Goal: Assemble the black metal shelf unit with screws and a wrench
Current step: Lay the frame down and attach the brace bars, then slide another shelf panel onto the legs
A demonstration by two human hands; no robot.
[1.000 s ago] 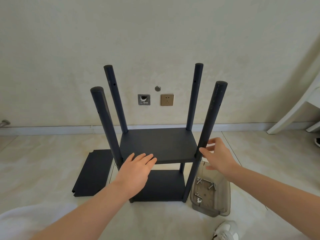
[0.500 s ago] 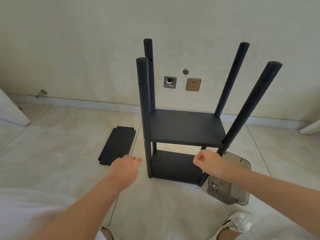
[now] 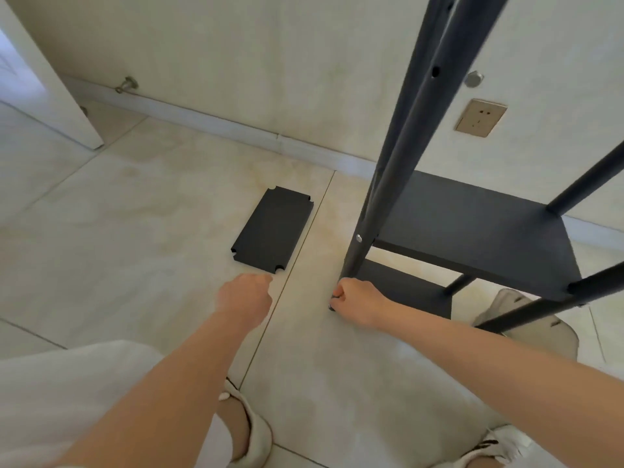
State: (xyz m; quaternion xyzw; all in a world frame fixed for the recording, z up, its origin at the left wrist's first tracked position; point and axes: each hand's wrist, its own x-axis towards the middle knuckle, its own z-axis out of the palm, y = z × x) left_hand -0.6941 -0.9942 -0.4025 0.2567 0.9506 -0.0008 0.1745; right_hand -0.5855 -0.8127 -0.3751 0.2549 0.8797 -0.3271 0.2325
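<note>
My right hand has its fingers curled tight round the foot of the near black round metal post, at floor level. My left hand has curled fingers with nothing seen in them, just short of the loose flat black metal panel on the tiled floor. Judgement: the black metal shelf unit stands tall with no steadying hand higher up; a tug at that foot could tip or rack it, straining the silver screw.
</note>
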